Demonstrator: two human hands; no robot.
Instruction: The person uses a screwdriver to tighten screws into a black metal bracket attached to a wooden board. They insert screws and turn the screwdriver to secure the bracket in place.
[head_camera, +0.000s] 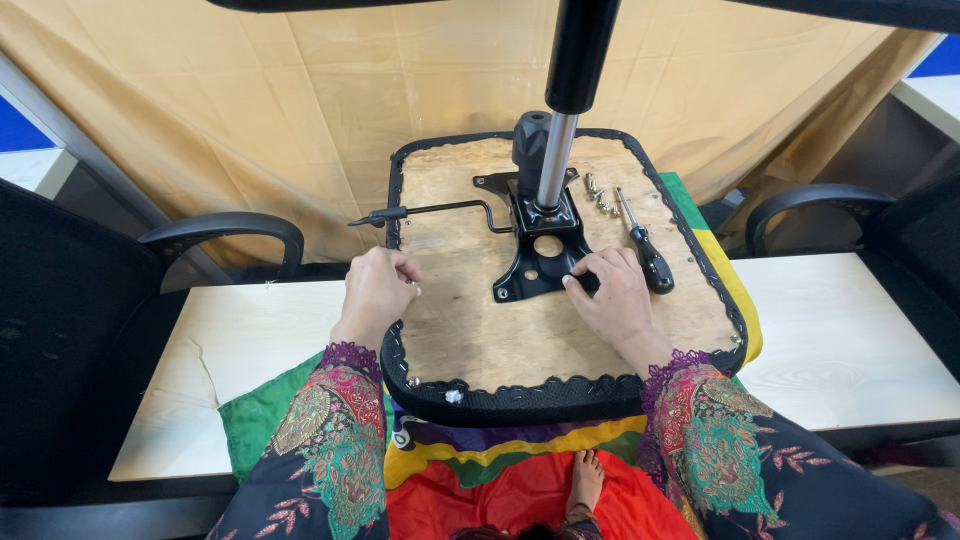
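Observation:
An upturned chair seat (470, 340) with a bare plywood underside and black fabric rim lies in front of me. A black metal mechanism plate (535, 262) with a lever (430, 211) and a gas cylinder (558, 150) stands on it. My right hand (612, 296) rests on the plate's near right corner, fingers pinched on a small black part there. My left hand (378, 288) sits curled at the seat's left rim, and whether it holds something I cannot tell. A black-handled screwdriver (645, 250) and several loose screws (597, 194) lie to the right of the plate.
The seat rests on a multicoloured cloth (450, 460) over a pale wooden table (850, 340). Black chairs with armrests stand at left (225, 228) and right (815, 197). A tan sheet (300, 100) hangs behind. My bare foot (585, 480) shows below.

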